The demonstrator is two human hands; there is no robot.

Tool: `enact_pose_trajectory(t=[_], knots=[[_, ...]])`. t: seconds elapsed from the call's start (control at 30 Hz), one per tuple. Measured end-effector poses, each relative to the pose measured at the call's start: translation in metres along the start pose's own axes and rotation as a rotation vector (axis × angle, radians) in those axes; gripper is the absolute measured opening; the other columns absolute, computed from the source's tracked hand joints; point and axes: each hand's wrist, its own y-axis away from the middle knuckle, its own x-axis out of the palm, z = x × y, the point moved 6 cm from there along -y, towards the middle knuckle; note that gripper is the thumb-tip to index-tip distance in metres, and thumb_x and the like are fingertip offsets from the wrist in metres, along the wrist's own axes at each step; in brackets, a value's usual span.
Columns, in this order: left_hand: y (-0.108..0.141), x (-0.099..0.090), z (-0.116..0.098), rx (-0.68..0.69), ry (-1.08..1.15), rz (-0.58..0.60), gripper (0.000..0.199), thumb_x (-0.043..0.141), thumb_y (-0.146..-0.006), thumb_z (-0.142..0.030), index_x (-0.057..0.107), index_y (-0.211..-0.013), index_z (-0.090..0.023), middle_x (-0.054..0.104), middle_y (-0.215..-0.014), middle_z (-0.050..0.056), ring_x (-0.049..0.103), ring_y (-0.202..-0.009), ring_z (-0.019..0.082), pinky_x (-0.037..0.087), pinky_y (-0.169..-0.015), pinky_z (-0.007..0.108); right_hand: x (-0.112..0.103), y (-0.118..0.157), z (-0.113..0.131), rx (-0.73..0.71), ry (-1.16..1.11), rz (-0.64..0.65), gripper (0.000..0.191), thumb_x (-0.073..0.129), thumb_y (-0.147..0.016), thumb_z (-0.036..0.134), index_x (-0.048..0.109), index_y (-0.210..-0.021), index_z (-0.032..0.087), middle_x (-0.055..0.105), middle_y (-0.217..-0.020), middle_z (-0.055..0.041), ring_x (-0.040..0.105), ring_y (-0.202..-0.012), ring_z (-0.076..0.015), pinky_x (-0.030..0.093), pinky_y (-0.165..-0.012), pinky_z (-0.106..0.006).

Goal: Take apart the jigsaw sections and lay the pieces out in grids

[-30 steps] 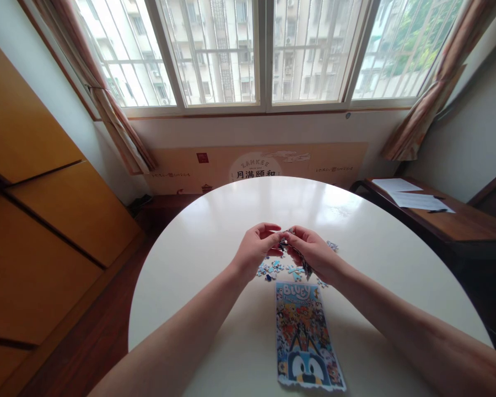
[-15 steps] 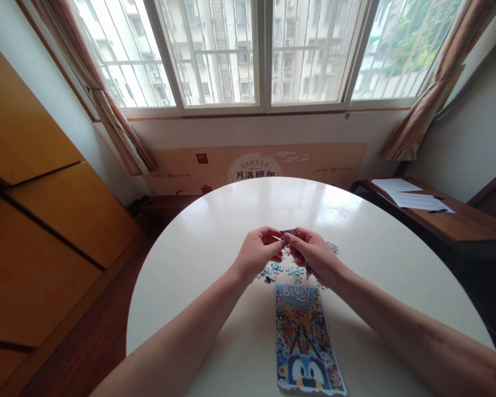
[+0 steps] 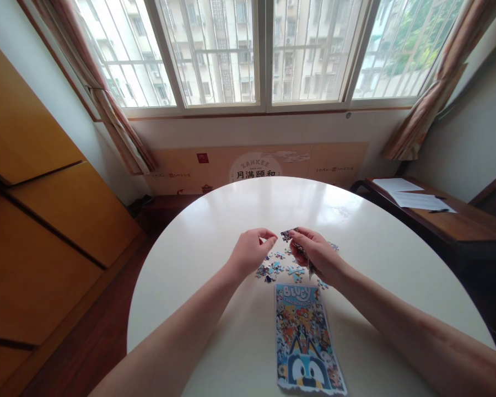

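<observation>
My right hand (image 3: 314,251) grips a joined section of jigsaw puzzle (image 3: 288,234) above the table, its knobbed edge sticking out past the thumb. More of the section shows below the fingers, partly hidden by them. To its left, a small gap away, is my left hand (image 3: 252,248), thumb and forefinger pinched together; whether a small piece sits between the tips cannot be made out. Loose puzzle pieces (image 3: 273,268) lie scattered under both hands. Nearer to me rests a Bluey picture sheet (image 3: 302,336) with a torn-looking lower edge.
Everything lies on a round white table (image 3: 169,309). On the right stands a brown side table (image 3: 475,220) with papers (image 3: 417,199) and pens. A wooden cabinet (image 3: 45,220) is at the left, a barred window (image 3: 264,55) ahead.
My left hand has drawn away to the left from the puzzle section, opening a gap. My right hand still holds the section, and more of its edge shows.
</observation>
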Motion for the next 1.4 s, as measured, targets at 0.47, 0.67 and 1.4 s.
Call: enact_pose_trajectory(t=[0.47, 0.67, 1.4], knots=[[0.006, 0.009, -0.011, -0.078, 0.36, 0.083, 0.024, 0.068, -0.08, -0.038, 0.069, -0.075, -0.015, 0.066, -0.069, 0.004, 0.057, -0.06, 0.012, 0.044, -0.054, 0.022, 0.003, 0.001, 0.002, -0.038, 0.08, 0.015, 0.032, 0.065, -0.083, 0.049, 0.051, -0.079, 0.02, 0.053, -0.057, 0.0051, 0.037, -0.041, -0.0053, 0.021, -0.039, -0.02], [0.006, 0.008, -0.013, -0.013, 0.337, 0.045, 0.023, 0.067, -0.079, -0.037, 0.07, -0.075, -0.014, 0.064, -0.065, 0.003, 0.056, -0.059, 0.012, 0.043, -0.055, 0.023, 0.002, 0.0, 0.0, -0.027, 0.06, -0.011, 0.034, 0.067, -0.081, 0.049, 0.05, -0.078, 0.02, 0.053, -0.058, 0.0052, 0.037, -0.042, -0.0052, 0.023, -0.04, -0.02], [0.0, -0.033, 0.002, -0.067, -0.546, 0.069, 0.016, 0.063, -0.081, -0.034, 0.071, -0.081, -0.02, 0.072, -0.088, 0.008, 0.062, -0.078, 0.022, 0.041, -0.064, 0.029, -0.006, 0.0, 0.003, 0.022, 0.067, -0.007, 0.034, 0.069, -0.079, 0.049, 0.052, -0.078, 0.02, 0.052, -0.056, 0.0044, 0.036, -0.042, -0.0057, 0.023, -0.039, -0.02]])
